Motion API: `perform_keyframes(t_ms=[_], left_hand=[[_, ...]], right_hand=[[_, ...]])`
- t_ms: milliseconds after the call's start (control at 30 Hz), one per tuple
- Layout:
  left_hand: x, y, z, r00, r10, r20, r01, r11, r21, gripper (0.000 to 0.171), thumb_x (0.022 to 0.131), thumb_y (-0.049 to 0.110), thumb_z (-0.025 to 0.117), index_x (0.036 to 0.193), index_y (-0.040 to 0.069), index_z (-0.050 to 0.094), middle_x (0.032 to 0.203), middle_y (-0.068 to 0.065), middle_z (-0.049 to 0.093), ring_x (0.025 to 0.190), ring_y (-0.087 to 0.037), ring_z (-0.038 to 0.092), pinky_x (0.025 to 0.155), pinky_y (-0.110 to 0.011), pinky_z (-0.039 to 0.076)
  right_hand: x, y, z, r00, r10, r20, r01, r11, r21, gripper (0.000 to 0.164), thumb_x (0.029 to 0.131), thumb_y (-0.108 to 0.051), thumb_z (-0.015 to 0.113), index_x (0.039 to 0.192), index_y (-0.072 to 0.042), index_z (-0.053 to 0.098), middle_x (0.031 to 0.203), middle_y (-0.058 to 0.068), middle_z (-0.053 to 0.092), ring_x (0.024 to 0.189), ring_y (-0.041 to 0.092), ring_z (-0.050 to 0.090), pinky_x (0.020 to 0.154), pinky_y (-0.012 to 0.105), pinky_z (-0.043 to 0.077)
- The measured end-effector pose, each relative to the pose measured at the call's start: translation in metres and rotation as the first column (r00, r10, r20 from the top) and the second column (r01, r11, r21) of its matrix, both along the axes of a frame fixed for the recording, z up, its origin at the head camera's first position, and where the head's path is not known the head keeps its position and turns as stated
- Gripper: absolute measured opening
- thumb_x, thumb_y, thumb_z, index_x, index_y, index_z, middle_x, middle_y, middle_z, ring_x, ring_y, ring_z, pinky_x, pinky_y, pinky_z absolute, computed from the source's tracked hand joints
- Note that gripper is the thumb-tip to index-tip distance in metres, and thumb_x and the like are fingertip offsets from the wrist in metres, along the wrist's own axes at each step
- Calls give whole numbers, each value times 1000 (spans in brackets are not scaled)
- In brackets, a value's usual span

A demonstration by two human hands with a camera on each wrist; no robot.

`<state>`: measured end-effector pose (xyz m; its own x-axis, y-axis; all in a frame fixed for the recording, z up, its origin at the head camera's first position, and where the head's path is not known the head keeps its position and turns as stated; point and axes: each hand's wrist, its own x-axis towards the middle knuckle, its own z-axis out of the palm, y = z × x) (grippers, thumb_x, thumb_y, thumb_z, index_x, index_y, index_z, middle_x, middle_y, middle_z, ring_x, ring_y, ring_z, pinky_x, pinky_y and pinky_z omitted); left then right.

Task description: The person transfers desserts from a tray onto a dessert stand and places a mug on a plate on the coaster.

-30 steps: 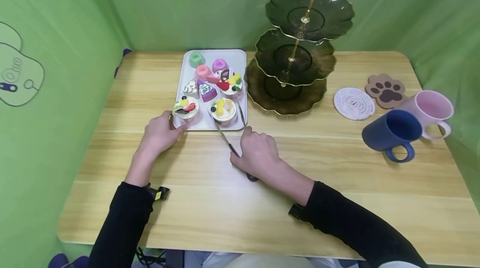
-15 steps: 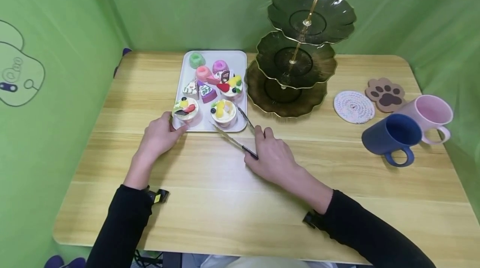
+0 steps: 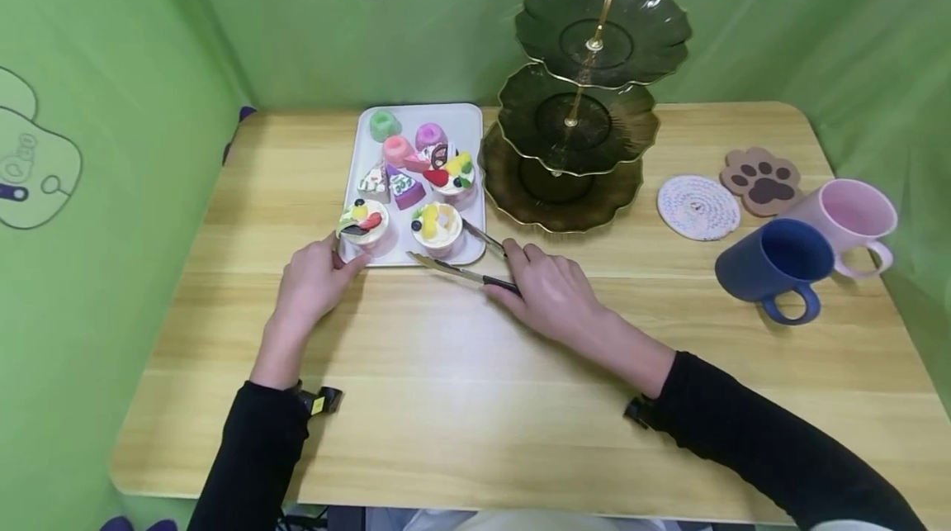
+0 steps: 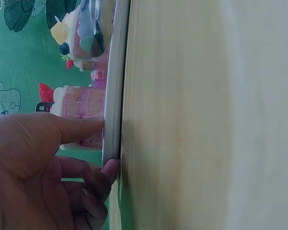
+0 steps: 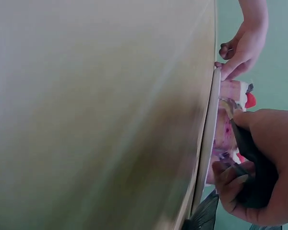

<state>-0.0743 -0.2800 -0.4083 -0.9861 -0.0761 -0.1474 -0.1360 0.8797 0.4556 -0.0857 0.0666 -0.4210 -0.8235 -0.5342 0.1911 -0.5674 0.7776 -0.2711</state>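
Observation:
My left hand [image 3: 310,279] pinches the near left corner of a white tray [image 3: 358,147]; in the left wrist view its thumb lies at the rim, with a finger at the tray's edge. A fruit-topped cake cup [image 3: 364,221] stands right by that thumb. My right hand [image 3: 553,293] grips metal tongs [image 3: 453,269] with dark handles. The tongs' arms are spread, one on each side of a second cake cup [image 3: 437,227] topped with yellow fruit and a blueberry. Behind it on the tray are a strawberry cake cup [image 3: 451,176], cake slices [image 3: 404,187] and ring-shaped sweets [image 3: 385,125].
A three-tier dark stand [image 3: 568,192] with wavy gold rims rises close to the tray's right side. Farther right lie a round woven coaster [image 3: 698,207] and a paw-shaped coaster [image 3: 761,181]. A blue mug [image 3: 765,263] and a pink mug [image 3: 854,221] stand by the right edge.
My right hand has shifted to the right and turned, swinging the tongs to a flatter slant around the same cake cup. My left hand stays at the tray's corner.

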Motion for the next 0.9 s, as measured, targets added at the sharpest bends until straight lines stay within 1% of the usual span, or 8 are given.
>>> perform_keyframes(t_ms=[200,400,567,667,800,900], left_hand=[[0,-1,1,1000,7,0,-7,1000,-14,39,103,37,70,106,-1,64,89,-16,63,74,-32,56,62,-40,41],[0,0,1,1000,-1,18,1,1000,-10,42,103,38,69,112,-3,65,92,-18,65,76,-32,58,63,-40,42],[0,1,1,1000,0,29,1,1000,-12,44,103,39,69,115,-4,65,94,-19,67,77,-32,59,63,-41,44],[1,1,2,999,0,39,1,1000,-18,43,103,39,68,114,-3,64,94,-20,66,78,-33,59,62,-41,44],[1,2,2,999,-5,46,6,1000,-20,42,104,38,67,112,-3,63,95,-20,66,78,-33,59,63,-41,44],[1,3,1,999,-9,44,10,1000,-20,42,104,39,67,111,-3,63,95,-20,66,78,-33,59,62,-40,44]], right_hand=[[-10,2,5,998,43,-36,-43,999,10,68,99,-53,71,140,-1,58,92,14,67,69,31,67,52,46,51],[-13,3,7,999,45,-20,-44,998,44,68,100,-54,70,143,-2,60,94,14,69,69,30,68,52,46,51],[-11,9,9,999,32,-22,-31,999,43,67,99,-53,71,142,-3,61,91,11,68,68,29,67,52,45,50],[-8,16,13,1000,17,-21,-16,1000,26,67,99,-53,71,142,-3,61,90,11,69,69,29,68,53,46,51],[-1,31,24,1000,-20,-4,20,1000,-14,69,99,-53,72,145,-3,61,100,14,74,74,31,71,55,47,52],[3,46,32,999,-42,-17,42,998,-43,70,98,-53,73,144,-2,62,110,17,76,76,33,72,54,47,53]])
